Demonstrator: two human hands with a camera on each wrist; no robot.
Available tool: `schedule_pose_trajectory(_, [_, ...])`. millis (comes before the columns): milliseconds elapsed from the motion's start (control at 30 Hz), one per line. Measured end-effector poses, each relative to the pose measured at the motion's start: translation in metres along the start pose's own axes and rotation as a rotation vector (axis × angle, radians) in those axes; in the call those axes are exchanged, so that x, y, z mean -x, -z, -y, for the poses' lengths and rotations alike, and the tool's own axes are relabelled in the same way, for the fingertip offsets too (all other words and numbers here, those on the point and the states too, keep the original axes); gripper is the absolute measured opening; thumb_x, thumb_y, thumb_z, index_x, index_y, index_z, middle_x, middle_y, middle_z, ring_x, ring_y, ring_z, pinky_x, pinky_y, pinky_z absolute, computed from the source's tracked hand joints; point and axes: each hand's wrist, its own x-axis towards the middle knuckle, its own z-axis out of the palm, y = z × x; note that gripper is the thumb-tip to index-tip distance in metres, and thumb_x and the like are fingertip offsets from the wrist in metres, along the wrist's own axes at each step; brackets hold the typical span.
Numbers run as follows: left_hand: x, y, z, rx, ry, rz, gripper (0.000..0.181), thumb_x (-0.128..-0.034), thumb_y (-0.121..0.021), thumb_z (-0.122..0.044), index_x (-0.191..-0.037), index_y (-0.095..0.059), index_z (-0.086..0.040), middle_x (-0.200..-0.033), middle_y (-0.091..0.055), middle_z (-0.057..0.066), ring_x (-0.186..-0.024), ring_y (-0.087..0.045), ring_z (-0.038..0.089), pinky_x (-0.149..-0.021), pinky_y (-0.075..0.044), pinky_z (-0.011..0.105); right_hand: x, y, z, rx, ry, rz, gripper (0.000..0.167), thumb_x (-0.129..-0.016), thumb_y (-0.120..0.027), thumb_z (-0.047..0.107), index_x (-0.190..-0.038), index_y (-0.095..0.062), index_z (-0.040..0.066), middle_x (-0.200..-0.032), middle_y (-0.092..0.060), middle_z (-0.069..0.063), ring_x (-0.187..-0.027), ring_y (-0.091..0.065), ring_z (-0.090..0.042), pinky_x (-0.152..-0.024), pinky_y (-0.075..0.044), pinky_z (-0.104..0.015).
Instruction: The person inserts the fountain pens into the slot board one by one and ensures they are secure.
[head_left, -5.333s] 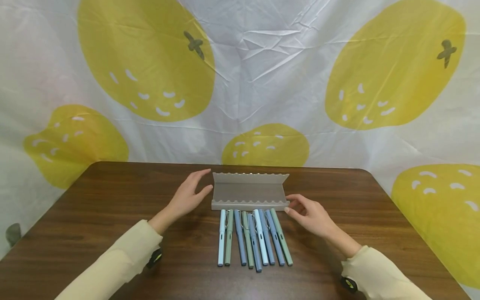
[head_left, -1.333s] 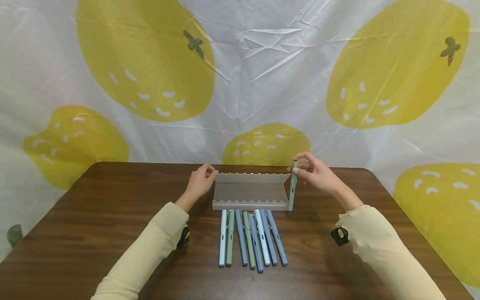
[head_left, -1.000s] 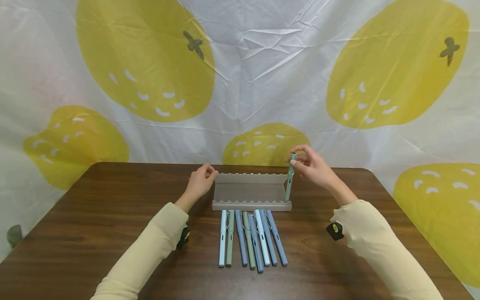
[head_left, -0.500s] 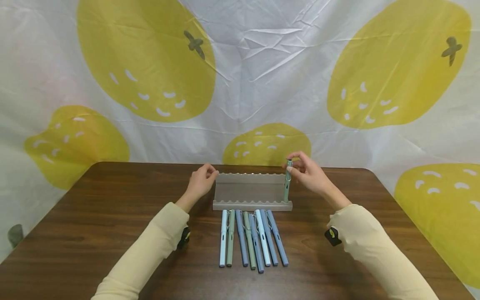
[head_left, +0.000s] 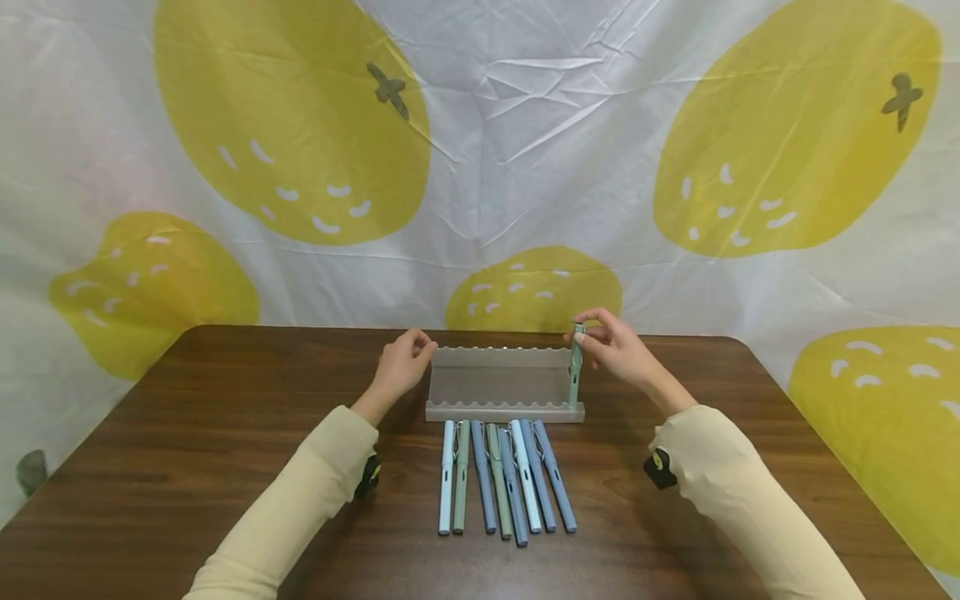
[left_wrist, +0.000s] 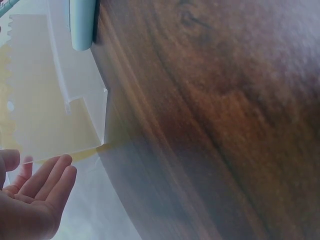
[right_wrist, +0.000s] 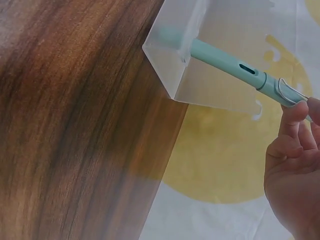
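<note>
A translucent frosted pen stand (head_left: 495,385) with scalloped edges stands at the middle of the table. My left hand (head_left: 403,361) pinches its upper left corner between thumb and index finger; in the left wrist view the other fingers (left_wrist: 55,182) reach past the side edge. With thumb and fingertips my right hand (head_left: 618,352) grips the capped upper end of a mint-green pen (head_left: 575,375). This pen leans upright at the stand's right end. In the right wrist view its lower end shows faintly through the front lip (right_wrist: 175,37) of the stand.
Several pens in light blue (head_left: 446,479), green (head_left: 461,479) and slate blue (head_left: 553,475) lie in a row on the wooden table (head_left: 300,375), just in front of the stand. A lemon-print cloth (head_left: 480,167) hangs behind the table's far edge.
The right hand has picked the rightmost green pen out of the row, raised it upright and lowered it into the stand's right end. The left hand has moved onto the stand's corner.
</note>
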Motion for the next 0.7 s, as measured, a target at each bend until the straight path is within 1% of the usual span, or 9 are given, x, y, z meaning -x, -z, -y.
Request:
schedule_pose_trajectory(33, [0.000, 0.000, 0.000, 0.000, -0.001, -0.001, 0.020, -0.0912, -0.049, -0.022, -0.094, -0.055, -0.004, -0.097, -0.059, 0.013, -0.095, -0.055, 0.029, -0.075, -0.043, 0.042, -0.001, 0.000, 0.000, 0.000, -0.004, 0.001, 0.024, -0.092, -0.045, 0.006, -0.115, -0.041, 0.000, -0.104, -0.055, -0.030, -0.059, -0.051, -0.023, -0.050, -0.043, -0.030])
schedule_pose_trajectory(100, [0.000, 0.000, 0.000, 0.003, 0.000, -0.002, 0.020, -0.0912, -0.049, -0.022, -0.094, -0.055, -0.004, -0.097, -0.059, 0.012, -0.095, -0.055, 0.029, -0.074, -0.043, 0.042, -0.001, 0.000, 0.002, 0.006, -0.017, 0.002, 0.024, -0.092, -0.045, 0.005, -0.115, -0.040, -0.002, -0.103, -0.056, -0.029, -0.057, -0.049, -0.027, -0.050, -0.042, -0.030])
schedule_pose_trajectory(167, [0.000, 0.000, 0.001, 0.003, 0.002, 0.001, 0.020, -0.0913, -0.048, -0.023, -0.095, -0.055, -0.004, -0.097, -0.059, 0.012, -0.094, -0.055, 0.029, -0.073, -0.043, 0.042, -0.003, 0.000, 0.001, 0.015, -0.030, -0.005, 0.025, -0.092, -0.045, 0.005, -0.115, -0.041, -0.002, -0.103, -0.057, -0.026, -0.055, -0.047, -0.028, -0.050, -0.041, -0.030])
schedule_pose_trajectory(200, [0.000, 0.000, 0.001, 0.004, 0.003, 0.001, 0.020, -0.0912, -0.049, -0.023, -0.095, -0.055, -0.004, -0.097, -0.059, 0.012, -0.093, -0.055, 0.029, -0.073, -0.043, 0.041, -0.004, 0.001, 0.001, 0.021, -0.034, -0.010, 0.025, -0.092, -0.046, 0.005, -0.115, -0.042, -0.002, -0.102, -0.058, -0.025, -0.055, -0.047, -0.027, -0.049, -0.041, -0.028])
schedule_pose_trajectory(267, [0.000, 0.000, 0.000, 0.006, 0.006, 0.001, 0.020, -0.0912, -0.049, -0.023, -0.095, -0.055, -0.004, -0.096, -0.059, 0.012, -0.093, -0.055, 0.029, -0.072, -0.043, 0.041, -0.006, 0.001, -0.002, 0.024, -0.032, -0.016, 0.025, -0.091, -0.046, 0.006, -0.115, -0.042, -0.003, -0.101, -0.059, -0.023, -0.053, -0.045, -0.030, -0.048, -0.040, -0.027])
schedule_pose_trajectory(300, [0.001, 0.000, 0.000, 0.007, 0.006, 0.002, 0.020, -0.0912, -0.049, -0.022, -0.095, -0.055, -0.004, -0.097, -0.059, 0.012, -0.093, -0.055, 0.029, -0.072, -0.044, 0.041, -0.008, 0.001, -0.006, 0.023, -0.029, -0.020, 0.025, -0.091, -0.047, 0.007, -0.115, -0.043, -0.002, -0.100, -0.059, -0.022, -0.053, -0.046, -0.029, -0.048, -0.039, -0.026])
schedule_pose_trajectory(400, [0.002, 0.000, -0.001, 0.008, 0.005, 0.002, 0.020, -0.0912, -0.049, -0.022, -0.095, -0.055, -0.003, -0.096, -0.059, 0.013, -0.094, -0.055, 0.029, -0.072, -0.044, 0.041, -0.010, 0.000, -0.011, 0.020, -0.017, -0.025, 0.026, -0.091, -0.048, 0.008, -0.115, -0.044, -0.002, -0.099, -0.060, -0.022, -0.052, -0.046, -0.024, -0.048, -0.039, -0.026])
schedule_pose_trajectory(567, [0.001, 0.001, 0.000, 0.005, 0.003, -0.002, 0.019, -0.0910, -0.049, -0.022, -0.094, -0.055, -0.003, -0.096, -0.059, 0.013, -0.094, -0.055, 0.029, -0.073, -0.044, 0.041, -0.013, -0.001, -0.013, 0.021, -0.018, -0.027, 0.025, -0.091, -0.048, 0.007, -0.115, -0.045, -0.002, -0.098, -0.060, -0.021, -0.053, -0.046, -0.014, -0.049, -0.040, -0.027])
schedule_pose_trajectory(700, [0.001, 0.001, 0.000, 0.002, 0.009, -0.001, 0.019, -0.0911, -0.049, -0.022, -0.094, -0.055, -0.004, -0.095, -0.059, 0.013, -0.093, -0.055, 0.029, -0.072, -0.044, 0.041, -0.014, -0.002, -0.013, 0.038, -0.019, -0.036, 0.025, -0.091, -0.048, 0.007, -0.114, -0.045, -0.001, -0.097, -0.060, -0.021, -0.052, -0.046, -0.013, -0.049, -0.040, -0.027])
